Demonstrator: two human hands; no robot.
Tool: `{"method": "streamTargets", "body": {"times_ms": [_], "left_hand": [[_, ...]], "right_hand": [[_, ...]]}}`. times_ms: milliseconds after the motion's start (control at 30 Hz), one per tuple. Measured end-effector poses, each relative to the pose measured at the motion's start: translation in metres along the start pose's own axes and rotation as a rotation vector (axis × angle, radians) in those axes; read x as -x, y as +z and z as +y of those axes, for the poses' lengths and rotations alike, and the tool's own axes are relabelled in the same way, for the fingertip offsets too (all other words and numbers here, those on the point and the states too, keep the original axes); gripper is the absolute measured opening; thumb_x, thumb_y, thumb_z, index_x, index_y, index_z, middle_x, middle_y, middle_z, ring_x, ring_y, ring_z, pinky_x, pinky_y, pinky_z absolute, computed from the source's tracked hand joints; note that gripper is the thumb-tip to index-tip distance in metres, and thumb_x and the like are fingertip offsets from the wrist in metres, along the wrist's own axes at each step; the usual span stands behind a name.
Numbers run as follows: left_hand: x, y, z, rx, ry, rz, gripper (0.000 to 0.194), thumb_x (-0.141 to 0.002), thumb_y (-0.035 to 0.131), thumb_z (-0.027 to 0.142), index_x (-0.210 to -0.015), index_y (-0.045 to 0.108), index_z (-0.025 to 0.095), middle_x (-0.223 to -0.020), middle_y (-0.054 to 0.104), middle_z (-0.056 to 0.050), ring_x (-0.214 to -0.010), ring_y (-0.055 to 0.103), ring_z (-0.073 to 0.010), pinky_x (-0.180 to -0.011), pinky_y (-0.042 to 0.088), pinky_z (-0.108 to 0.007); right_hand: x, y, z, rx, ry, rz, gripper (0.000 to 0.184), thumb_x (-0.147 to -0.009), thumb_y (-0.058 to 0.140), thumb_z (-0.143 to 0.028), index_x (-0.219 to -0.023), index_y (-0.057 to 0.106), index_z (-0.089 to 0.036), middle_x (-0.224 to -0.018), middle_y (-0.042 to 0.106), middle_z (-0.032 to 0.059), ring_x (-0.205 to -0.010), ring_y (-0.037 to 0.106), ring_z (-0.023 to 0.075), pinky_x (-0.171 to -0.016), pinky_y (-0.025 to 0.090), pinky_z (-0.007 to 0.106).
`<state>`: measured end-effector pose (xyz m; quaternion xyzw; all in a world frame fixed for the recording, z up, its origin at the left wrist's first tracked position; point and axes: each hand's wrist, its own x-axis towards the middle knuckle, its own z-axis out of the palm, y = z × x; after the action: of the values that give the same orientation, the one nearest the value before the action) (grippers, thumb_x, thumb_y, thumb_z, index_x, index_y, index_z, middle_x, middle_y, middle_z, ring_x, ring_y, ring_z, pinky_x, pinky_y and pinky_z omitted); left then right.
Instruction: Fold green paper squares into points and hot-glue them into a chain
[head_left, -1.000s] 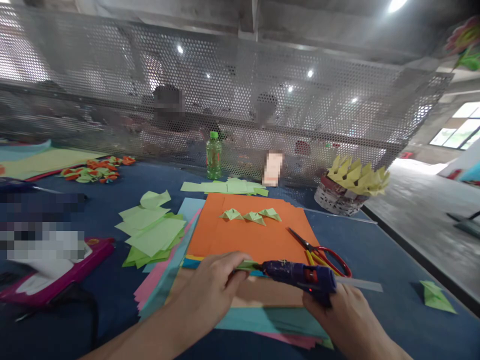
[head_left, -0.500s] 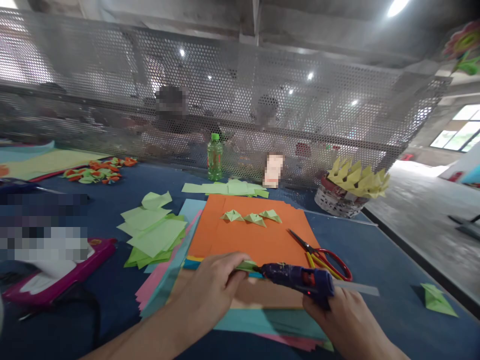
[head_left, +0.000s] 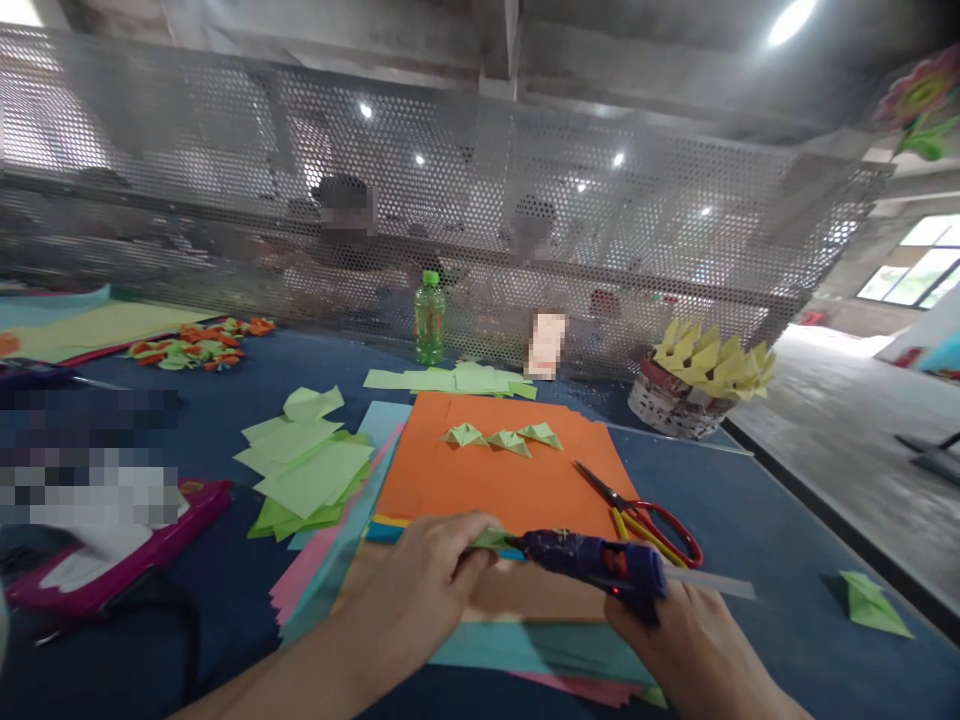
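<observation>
My left hand (head_left: pixel 442 565) pinches a small folded piece of green paper (head_left: pixel 491 539) between thumb and fingers. Wrapped round the handle of a dark purple hot glue gun (head_left: pixel 592 562) is my right hand (head_left: pixel 686 625). The gun's nozzle points left and meets the edge of the green paper; a clear glue stick (head_left: pixel 720 583) sticks out of its back end. Both hands are above a stack of coloured paper (head_left: pixel 450 480), orange on top. Three folded green paper pieces (head_left: pixel 510 442) lie on the orange sheet, and scissors (head_left: pixel 637 510) with red and yellow handles rest at its right edge.
Green paper squares (head_left: pixel 311 465) lie to the left, beside a magenta tissue pack (head_left: pixel 120 550). At the back stand a green bottle (head_left: pixel 430 320) and a basket (head_left: pixel 679 400) of yellow folded paper, before a perforated metal screen (head_left: pixel 465 170). One folded green piece (head_left: pixel 874 603) lies far right.
Almost nothing differs. The view has shifted very slightly; both hands keep the same hold, with the nozzle still at the green paper.
</observation>
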<state>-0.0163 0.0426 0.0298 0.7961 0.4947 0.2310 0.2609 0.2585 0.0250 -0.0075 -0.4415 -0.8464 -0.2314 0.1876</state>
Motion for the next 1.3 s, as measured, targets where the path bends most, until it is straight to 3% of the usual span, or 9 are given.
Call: {"method": "streamTargets", "body": {"times_ms": [233,567,733,900,1300], "left_hand": [[0.0,-0.001,0.0,0.008,-0.003,0.008,0.026,-0.095,0.043,0.02,-0.099,0.068,0.026,-0.083,0.071,0.001,-0.076,0.066,-0.0175,-0.063,0.041,-0.023],[0.0,-0.002,0.002,0.004,-0.034,0.008,0.025,-0.096,0.045,0.018,-0.098,0.068,0.026,-0.086,0.073,0.001,-0.081,0.068,-0.0185,-0.064,0.038,-0.024],[-0.001,-0.002,0.0,0.027,-0.015,0.013,0.027,-0.097,0.042,0.02,-0.101,0.068,0.026,-0.088,0.072,0.0,-0.081,0.068,-0.0189,-0.066,0.041,-0.024],[-0.001,0.0,-0.003,0.04,-0.032,-0.007,0.025,-0.097,0.044,0.019,-0.1,0.068,0.026,-0.089,0.072,0.002,-0.082,0.067,-0.0172,-0.068,0.039,-0.024],[-0.001,0.002,-0.006,0.016,-0.016,0.019,0.023,-0.098,0.044,0.02,-0.1,0.067,0.025,-0.088,0.073,0.001,-0.083,0.068,-0.0181,-0.067,0.041,-0.024]], "right_hand": [[0.003,0.002,0.002,0.032,-0.008,-0.014,0.025,-0.082,0.047,-0.011,-0.062,0.047,-0.026,-0.043,0.049,-0.0054,-0.037,0.053,0.0153,-0.039,0.031,0.025],[0.004,0.003,0.001,-0.04,0.111,-0.057,0.021,-0.083,0.052,-0.014,-0.067,0.046,-0.026,-0.047,0.054,-0.005,-0.041,0.059,0.0165,-0.041,0.036,0.024],[0.002,0.0,0.001,-0.057,0.034,-0.068,0.022,-0.083,0.047,-0.009,-0.068,0.048,-0.025,-0.052,0.057,-0.0028,-0.049,0.063,0.0172,-0.047,0.042,0.022],[-0.003,-0.007,-0.001,-0.089,0.062,-0.046,0.02,-0.083,0.046,-0.006,-0.082,0.056,-0.023,-0.066,0.065,0.0,-0.059,0.069,0.0168,-0.053,0.046,0.021],[-0.004,-0.009,0.0,-0.113,0.042,0.003,0.024,-0.086,0.046,-0.006,-0.096,0.06,-0.022,-0.073,0.071,0.0013,-0.061,0.072,0.017,-0.056,0.051,0.021]]}}
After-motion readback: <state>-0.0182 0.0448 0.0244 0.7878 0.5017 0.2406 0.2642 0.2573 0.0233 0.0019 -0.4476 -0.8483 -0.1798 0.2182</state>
